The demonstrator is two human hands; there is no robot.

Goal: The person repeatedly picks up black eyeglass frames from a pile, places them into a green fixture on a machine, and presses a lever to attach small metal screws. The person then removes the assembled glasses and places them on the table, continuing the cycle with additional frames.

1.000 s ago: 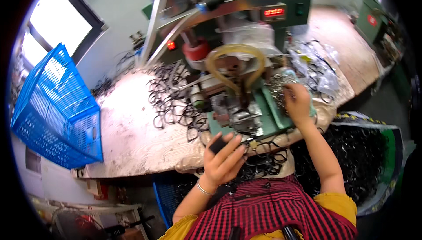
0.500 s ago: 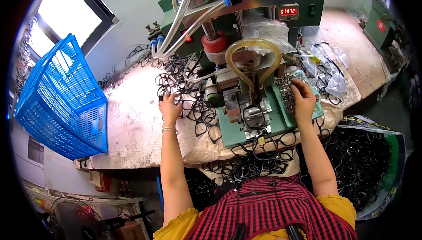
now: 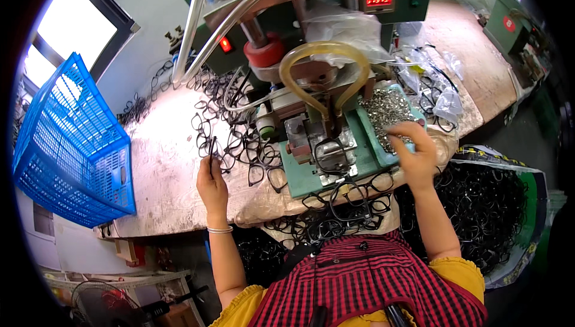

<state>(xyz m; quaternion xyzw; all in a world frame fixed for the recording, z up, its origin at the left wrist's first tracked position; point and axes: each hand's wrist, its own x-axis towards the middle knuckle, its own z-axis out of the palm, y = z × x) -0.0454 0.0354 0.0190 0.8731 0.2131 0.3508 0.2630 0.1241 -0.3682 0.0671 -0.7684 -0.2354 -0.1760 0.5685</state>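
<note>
Eyeglass frame (image 3: 212, 146) pinched in left hand (image 3: 212, 184) (right hand (image 3: 413, 153) over metal parts (image 3: 386, 111)).

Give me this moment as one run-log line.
left hand: grip on black eyeglass frame from bench pile | right hand: over metal parts tray | fixture: frame loaded

Pale worn surface (image 3: 162, 183), heaps of black eyeglass frames (image 3: 239, 129) (tangled), green press machine (image 3: 335, 147), clear plastic bags (image 3: 428, 87)

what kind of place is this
Most likely a small eyeglass-frame workshop: black frames lie heaped on the workbench around a green press machine, with a tray of small metal parts.
</note>
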